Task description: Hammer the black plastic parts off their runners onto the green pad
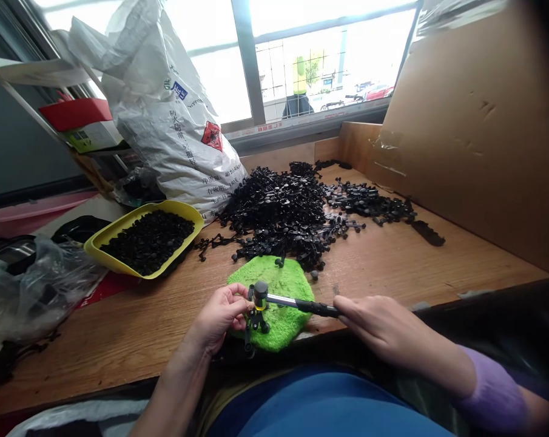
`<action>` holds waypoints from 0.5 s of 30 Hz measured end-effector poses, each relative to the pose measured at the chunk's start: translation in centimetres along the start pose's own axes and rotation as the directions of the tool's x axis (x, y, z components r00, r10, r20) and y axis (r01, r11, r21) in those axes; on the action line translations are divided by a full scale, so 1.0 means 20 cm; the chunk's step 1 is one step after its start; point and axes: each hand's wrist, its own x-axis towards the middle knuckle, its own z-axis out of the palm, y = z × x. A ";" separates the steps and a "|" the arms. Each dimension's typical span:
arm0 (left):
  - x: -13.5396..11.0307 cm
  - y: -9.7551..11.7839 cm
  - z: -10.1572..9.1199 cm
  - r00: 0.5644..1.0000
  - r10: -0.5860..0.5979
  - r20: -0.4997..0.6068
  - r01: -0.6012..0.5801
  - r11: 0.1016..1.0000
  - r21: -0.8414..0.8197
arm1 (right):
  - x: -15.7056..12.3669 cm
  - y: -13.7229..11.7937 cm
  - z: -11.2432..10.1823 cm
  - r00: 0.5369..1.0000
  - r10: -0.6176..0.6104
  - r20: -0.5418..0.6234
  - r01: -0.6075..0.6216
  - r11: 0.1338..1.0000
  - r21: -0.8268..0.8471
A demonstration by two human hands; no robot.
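Lower centre: left hand [219, 315] pinched a likely light, brittle black sprue [256, 321] by its stem; right hand [374, 325] gripped a small hammer [281, 300].

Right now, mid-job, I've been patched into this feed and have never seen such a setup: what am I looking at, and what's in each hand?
There is no machine here: a person works with two bare hands. The one picture comes from a camera on their head, looking forward and down, so the arms enter from the bottom. The left hand pinches a small black plastic piece on a green pad at the near edge of the wooden table. The right hand grips the handle of a small hammer, whose head sits at the top of that piece; whether it touches is unclear. Behind the pad lies a pile of black plastic parts. To the left is a yellow tray of small black bits, with a white sack behind it. A cardboard sheet stands at the right.
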 end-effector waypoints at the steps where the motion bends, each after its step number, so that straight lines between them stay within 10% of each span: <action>1: 0.00 0.00 0.00 1.000 -0.001 0.000 0.001 1.000 0.002 | 0.00 0.00 -0.01 1.000 0.011 0.013 -0.011 0.999 -0.042; 10: 0.01 -0.01 0.01 1.000 0.012 0.001 -0.012 0.999 0.037 | 0.01 0.00 0.02 0.999 0.000 0.042 0.004 0.996 -0.090; 15: -0.22 -0.08 -0.22 0.999 0.026 -0.042 -0.027 1.000 -0.016 | -0.01 0.10 0.00 0.994 0.070 -0.087 -0.041 0.952 0.304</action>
